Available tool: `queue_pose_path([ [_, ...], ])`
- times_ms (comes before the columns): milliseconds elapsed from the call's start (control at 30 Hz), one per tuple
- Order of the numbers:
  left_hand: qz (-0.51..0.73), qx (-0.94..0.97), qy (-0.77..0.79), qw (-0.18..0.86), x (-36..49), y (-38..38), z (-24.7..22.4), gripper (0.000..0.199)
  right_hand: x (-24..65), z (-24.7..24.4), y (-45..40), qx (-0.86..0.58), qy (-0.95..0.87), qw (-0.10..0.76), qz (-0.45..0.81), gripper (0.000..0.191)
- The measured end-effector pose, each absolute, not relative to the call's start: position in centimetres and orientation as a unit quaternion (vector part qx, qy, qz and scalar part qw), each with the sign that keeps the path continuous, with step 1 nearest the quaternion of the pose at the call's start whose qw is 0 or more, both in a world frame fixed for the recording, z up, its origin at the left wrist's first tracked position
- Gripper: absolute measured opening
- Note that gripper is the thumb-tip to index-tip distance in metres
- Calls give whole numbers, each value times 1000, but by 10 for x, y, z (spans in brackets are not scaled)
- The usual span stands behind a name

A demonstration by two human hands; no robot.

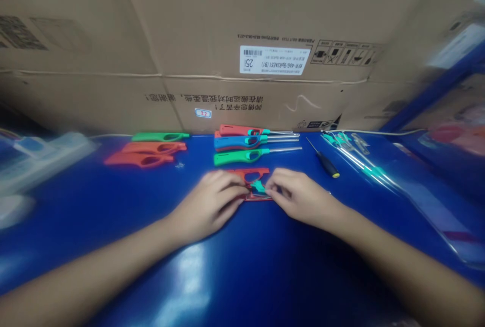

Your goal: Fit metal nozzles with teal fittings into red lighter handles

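Observation:
My left hand (214,198) is closed, its fingertips pinching the left part of an opened red lighter shell (257,197) on the table. Opposite it, my right hand (297,193) is also closed, thumb and forefinger pressed together at the shell's right end. What those fingers grip is hidden. Between both sets of fingertips sits a teal trigger piece (258,186). Just behind lies another red shell half (261,171) with an oval trigger opening, partly covered by my left hand.
Farther back lie a green gas lighter (235,157), a blue one (233,142) and a red one (238,130). Several shell halves (151,148) are at left, near a white power strip (49,152). At right are a screwdriver (326,164) and metal tubes (364,165). A cardboard box (189,54) walls the back.

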State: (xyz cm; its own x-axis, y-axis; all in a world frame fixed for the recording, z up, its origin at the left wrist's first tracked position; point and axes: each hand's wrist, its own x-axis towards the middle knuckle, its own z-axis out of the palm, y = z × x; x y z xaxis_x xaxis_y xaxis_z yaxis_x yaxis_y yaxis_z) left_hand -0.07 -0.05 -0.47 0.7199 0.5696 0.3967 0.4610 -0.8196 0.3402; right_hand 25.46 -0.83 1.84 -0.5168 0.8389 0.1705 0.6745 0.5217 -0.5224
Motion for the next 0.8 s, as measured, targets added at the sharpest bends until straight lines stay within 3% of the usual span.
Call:
queue_pose_path([
  [467, 244, 921, 276, 126, 1, 1, -5, 24, 246, 15, -11, -510, -717, 233, 415, 17],
  [800, 240, 929, 257, 114, -2, 1, -5, 23, 247, 24, -15, -462, -783, 187, 372, 11],
])
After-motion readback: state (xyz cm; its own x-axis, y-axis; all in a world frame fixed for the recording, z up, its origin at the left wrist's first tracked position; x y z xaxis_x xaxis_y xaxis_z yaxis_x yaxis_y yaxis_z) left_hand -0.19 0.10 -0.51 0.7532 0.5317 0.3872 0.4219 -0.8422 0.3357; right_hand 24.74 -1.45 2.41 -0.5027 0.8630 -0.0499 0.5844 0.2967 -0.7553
